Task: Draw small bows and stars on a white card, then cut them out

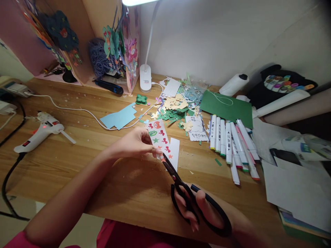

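Note:
My left hand [141, 142] pinches the lower left edge of a white paper sheet [159, 135] printed with red bows, stars and a small round figure. My right hand [196, 208] has its fingers through the handles of black scissors [178, 181]. The blades meet the sheet's bottom edge, close to my left fingertips; whether they are cutting into the paper I cannot tell. Beneath the printed sheet lies a plain white paper [175, 151] on the wooden table [124, 189].
Paper scraps [176, 105] are heaped at the back. Several markers [231, 146] and a green sheet [227, 108] lie right of them. A glue gun [41, 132] lies left, near a blue paper [120, 116]. A lamp base [145, 78] with a white cable stands behind.

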`<state>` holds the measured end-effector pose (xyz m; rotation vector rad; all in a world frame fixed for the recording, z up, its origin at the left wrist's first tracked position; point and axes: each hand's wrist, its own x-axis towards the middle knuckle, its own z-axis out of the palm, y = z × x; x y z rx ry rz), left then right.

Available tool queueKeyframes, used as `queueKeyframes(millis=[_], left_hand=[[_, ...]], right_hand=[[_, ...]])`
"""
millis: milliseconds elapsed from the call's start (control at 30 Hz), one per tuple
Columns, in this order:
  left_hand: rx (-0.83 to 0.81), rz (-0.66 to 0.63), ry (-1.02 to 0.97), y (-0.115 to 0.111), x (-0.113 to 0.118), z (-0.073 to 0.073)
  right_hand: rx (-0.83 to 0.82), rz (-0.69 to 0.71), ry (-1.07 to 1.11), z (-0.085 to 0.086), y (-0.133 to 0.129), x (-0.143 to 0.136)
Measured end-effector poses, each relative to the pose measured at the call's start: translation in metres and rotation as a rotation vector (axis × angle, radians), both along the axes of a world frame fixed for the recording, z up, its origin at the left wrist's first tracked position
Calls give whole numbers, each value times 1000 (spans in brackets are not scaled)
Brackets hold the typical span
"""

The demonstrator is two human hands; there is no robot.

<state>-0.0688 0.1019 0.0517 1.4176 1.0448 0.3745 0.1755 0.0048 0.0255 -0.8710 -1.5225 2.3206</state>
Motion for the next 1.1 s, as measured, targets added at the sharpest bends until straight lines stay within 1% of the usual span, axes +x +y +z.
queueKeyframes(millis=[133, 267, 400, 500, 600, 733, 967, 1100], left_hand=[[-16, -5, -73, 0, 2, 2], [-66, 29, -152, 0, 3, 4], [-67, 45, -123, -1, 3, 5], [-54, 69, -120, -2, 5, 4], [-61, 131, -152, -3, 8, 2], [-66, 202, -145, -5, 12, 1], [-121, 218, -149, -5, 12, 1], [-103, 227, -137, -6, 15, 3]], right_hand=[[-4, -22, 27, -3, -2, 1], [11, -22, 22, -4, -2, 2], [13, -26, -7, -4, -4, 2], [19, -58, -5, -6, -5, 0], [38, -110, 1, -7, -5, -2], [56, -112, 7, -4, -1, -2], [33, -95, 10, -2, 1, 0], [37, -110, 5, -5, -1, 1]])
